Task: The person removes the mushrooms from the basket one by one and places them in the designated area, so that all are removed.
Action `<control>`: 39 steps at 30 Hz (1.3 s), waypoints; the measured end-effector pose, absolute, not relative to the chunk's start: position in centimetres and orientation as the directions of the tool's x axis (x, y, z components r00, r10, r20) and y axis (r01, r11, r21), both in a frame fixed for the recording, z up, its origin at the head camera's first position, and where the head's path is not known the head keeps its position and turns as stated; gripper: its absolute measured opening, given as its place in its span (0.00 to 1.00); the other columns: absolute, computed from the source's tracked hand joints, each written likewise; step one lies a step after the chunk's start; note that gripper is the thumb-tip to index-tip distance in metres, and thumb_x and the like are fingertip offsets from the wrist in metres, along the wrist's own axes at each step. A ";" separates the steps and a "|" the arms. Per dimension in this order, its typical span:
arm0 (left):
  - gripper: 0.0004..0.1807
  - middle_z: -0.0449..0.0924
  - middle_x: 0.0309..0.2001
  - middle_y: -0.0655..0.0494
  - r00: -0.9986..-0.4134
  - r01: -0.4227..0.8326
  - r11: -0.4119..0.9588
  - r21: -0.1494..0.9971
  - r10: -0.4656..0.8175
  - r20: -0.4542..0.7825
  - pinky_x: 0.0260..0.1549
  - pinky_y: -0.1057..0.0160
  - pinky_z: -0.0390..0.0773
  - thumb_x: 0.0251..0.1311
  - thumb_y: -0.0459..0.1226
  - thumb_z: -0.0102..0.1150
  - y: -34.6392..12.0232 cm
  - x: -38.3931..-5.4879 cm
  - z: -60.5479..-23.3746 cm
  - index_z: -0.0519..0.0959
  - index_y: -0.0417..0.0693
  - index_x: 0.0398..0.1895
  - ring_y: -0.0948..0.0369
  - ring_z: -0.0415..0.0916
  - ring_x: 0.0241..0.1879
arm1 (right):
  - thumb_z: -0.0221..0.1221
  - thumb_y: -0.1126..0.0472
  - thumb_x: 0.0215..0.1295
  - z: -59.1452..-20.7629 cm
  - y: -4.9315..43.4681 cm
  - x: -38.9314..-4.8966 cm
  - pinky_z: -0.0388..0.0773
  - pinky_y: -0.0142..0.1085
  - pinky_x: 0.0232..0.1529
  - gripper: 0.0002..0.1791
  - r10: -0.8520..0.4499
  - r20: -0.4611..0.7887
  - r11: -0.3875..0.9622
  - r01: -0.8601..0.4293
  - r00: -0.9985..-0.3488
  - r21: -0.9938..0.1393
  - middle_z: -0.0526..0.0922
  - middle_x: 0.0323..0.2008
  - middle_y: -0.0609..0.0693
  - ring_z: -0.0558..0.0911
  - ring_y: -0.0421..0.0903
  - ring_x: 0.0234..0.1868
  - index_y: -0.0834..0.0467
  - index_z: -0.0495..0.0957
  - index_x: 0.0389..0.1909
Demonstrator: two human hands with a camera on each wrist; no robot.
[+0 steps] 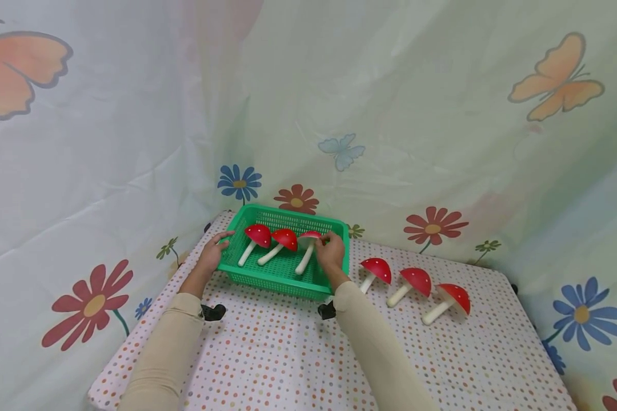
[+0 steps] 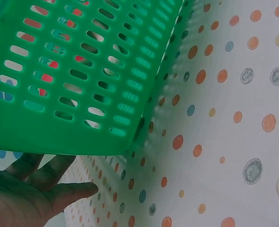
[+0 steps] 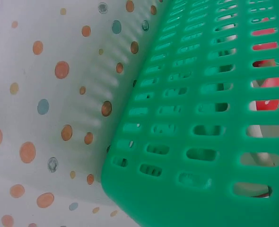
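Note:
A green plastic basket (image 1: 288,285) with slotted walls stands on the table. Inside it, two toy mushrooms with red, white-dotted caps lie side by side: one mushroom (image 1: 257,235) at the left, another mushroom (image 1: 284,240) beside it. My right hand (image 1: 331,252) reaches over the basket and pinches the cap edge of a third mushroom (image 1: 304,260), whose white stem points toward me. At the basket's left end is my left hand (image 1: 213,254), its fingers extended against the rim; the left wrist view shows this hand (image 2: 33,191) with thumb apart. The right wrist view shows only the basket wall (image 3: 201,142), not the hand.
Three more toy mushrooms lie on the dotted tablecloth right of the basket: a near one (image 1: 376,270), a middle one (image 1: 415,281) and a far-right one (image 1: 453,297). Behind the table (image 1: 267,354) hangs a curtain (image 1: 391,188) printed with flowers and butterflies.

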State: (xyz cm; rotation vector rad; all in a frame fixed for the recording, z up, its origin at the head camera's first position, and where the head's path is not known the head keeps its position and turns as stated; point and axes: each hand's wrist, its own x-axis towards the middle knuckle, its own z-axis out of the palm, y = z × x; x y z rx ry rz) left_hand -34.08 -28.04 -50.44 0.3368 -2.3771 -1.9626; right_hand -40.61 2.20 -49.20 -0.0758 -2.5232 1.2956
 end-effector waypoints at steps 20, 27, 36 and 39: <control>0.20 0.45 0.73 0.54 -0.972 -0.153 0.209 0.966 -0.209 -0.109 0.65 0.41 0.48 0.70 0.42 0.37 -28.2 -34.1 -50.6 0.65 0.62 0.64 0.47 0.42 0.71 | 0.56 0.61 0.61 -46.1 6.0 -38.6 0.81 0.32 0.32 0.08 0.272 0.186 0.117 -0.159 -0.944 -0.980 0.77 0.35 0.57 0.83 0.45 0.30 0.63 0.75 0.35; 0.21 0.45 0.73 0.55 -0.973 -0.153 0.191 0.970 -0.201 -0.114 0.66 0.42 0.46 0.70 0.42 0.37 -28.1 -33.8 -50.5 0.65 0.61 0.64 0.48 0.41 0.71 | 0.59 0.61 0.60 -47.2 8.2 -38.4 0.82 0.37 0.34 0.08 0.279 0.215 -0.066 -0.242 -0.936 -0.968 0.77 0.38 0.57 0.83 0.48 0.29 0.63 0.75 0.36; 0.20 0.44 0.73 0.56 -0.973 -0.162 0.204 0.965 -0.197 -0.122 0.66 0.42 0.46 0.70 0.43 0.37 -28.0 -33.8 -50.4 0.65 0.63 0.64 0.49 0.41 0.71 | 0.62 0.62 0.57 -50.6 12.3 -39.6 0.82 0.39 0.34 0.12 0.296 0.201 -0.181 -0.261 -0.934 -0.948 0.78 0.37 0.58 0.84 0.50 0.29 0.65 0.75 0.37; 0.21 0.44 0.73 0.55 -0.976 -0.150 0.221 0.964 -0.191 -0.108 0.65 0.41 0.45 0.70 0.43 0.36 -28.0 -33.7 -50.3 0.64 0.62 0.65 0.47 0.40 0.71 | 0.62 0.61 0.57 -48.9 12.8 -37.8 0.82 0.37 0.32 0.12 0.289 0.223 -0.189 -0.284 -0.931 -0.940 0.78 0.35 0.57 0.83 0.48 0.28 0.65 0.75 0.36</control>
